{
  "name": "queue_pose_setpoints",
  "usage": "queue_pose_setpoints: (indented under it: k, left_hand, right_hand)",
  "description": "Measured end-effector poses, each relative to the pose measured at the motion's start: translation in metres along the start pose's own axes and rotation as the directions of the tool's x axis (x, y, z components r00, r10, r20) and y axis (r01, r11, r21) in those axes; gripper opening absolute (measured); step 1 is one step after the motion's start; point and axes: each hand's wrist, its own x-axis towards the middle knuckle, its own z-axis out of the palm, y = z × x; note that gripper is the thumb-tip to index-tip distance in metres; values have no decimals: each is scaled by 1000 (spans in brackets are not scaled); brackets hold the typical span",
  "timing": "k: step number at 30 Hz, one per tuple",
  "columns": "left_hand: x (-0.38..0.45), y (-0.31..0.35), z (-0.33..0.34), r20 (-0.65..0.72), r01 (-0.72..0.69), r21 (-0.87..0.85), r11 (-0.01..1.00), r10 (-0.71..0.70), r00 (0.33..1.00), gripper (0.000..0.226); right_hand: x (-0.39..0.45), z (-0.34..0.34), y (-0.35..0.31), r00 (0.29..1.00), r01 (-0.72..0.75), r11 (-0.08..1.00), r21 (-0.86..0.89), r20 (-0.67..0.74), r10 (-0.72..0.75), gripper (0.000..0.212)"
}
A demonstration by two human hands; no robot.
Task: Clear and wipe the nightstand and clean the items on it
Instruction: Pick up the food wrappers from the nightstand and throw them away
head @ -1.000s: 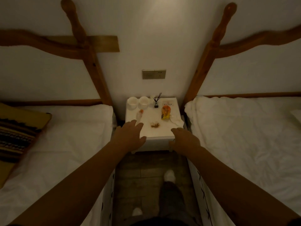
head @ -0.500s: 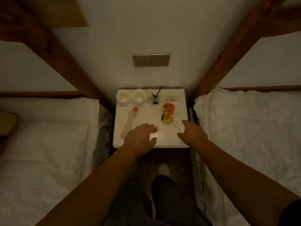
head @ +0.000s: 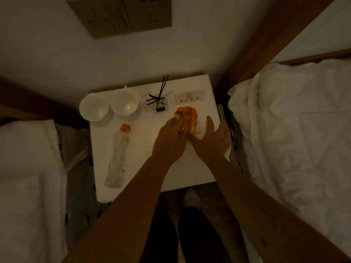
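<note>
Both hands over the right half of the white nightstand (head: 144,179), closing in on the orange snack wrapper (head: 187,118) that lies near the right edge, just in front of the small printed card (head: 189,96) at the far right corner. Left hand (head: 169,141) with fingertips on the wrapper's near left side, fingers bent over it; whether already pinching the film, hard to tell in this dim light. Right hand (head: 212,141) spread, fingers straight, holding nothing, hovering above a crumpled white tissue (head: 200,130) touching the wrapper's right side. Best to gather wrapper and tissue together: press the film flat with the left fingertips, sweep the tissue in under the right palm, then lift both as one bundle so no crumbs scatter back on the top. Worth keeping the lift low and drawn toward the front edge, since the reed diffuser (head: 159,103) stands just behind and left of the wrapper and looks easy to tip. Elsewhere, untouched: an empty plastic bottle with an orange cap (head: 118,154) lying along the left edge, and two white cups (head: 108,106) side by side at the far left corner, all well apart from the hands. Clearing judged barely begun; wiping not yet possible with so much on top.
</note>
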Motion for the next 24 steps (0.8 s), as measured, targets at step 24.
queue_pose_setpoints:
  k: [24]
  left_hand:
    - [-60, -76, -64, -263, -30, 158, 987, 71, 962, 53]
  right_hand:
    - [21, 26, -12, 959, 267, 945, 189, 48, -281, 62]
